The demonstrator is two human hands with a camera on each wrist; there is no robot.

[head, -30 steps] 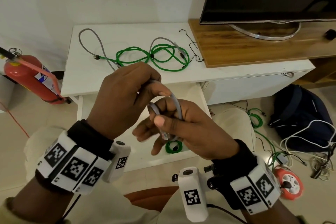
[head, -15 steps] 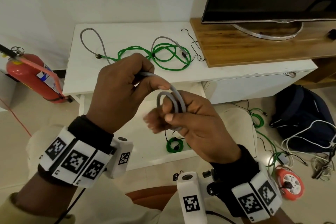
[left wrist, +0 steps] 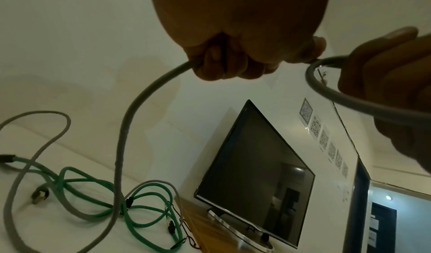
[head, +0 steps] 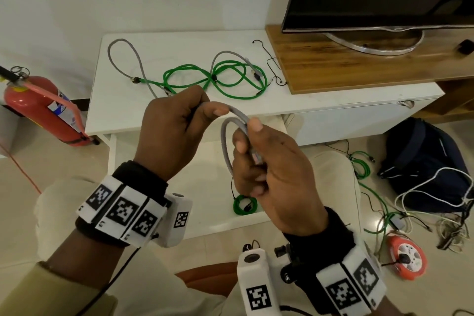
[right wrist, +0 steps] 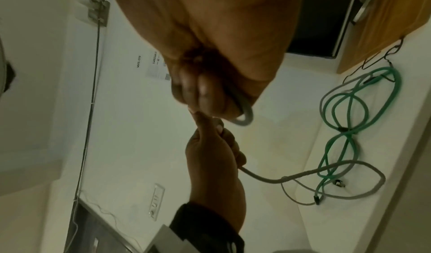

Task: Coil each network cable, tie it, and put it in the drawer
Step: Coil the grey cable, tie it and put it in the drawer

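The left hand (head: 171, 133) is curled round a grey braided network cable (head: 227, 141), and the right hand (head: 272, 174) pinches a small loop of it above the open white drawer (head: 205, 223). The cable's remainder trails onto the white bench (head: 123, 100), crossing a loose green braided cable (head: 230, 79) near the back edge.

Both hands are up in front of the chest, close together. Left hand (head: 171, 131) is fisted round the grey cable (head: 225, 146), thumb pointing right. Right hand (head: 272, 174) pinches a small loop of it, fingers curled.
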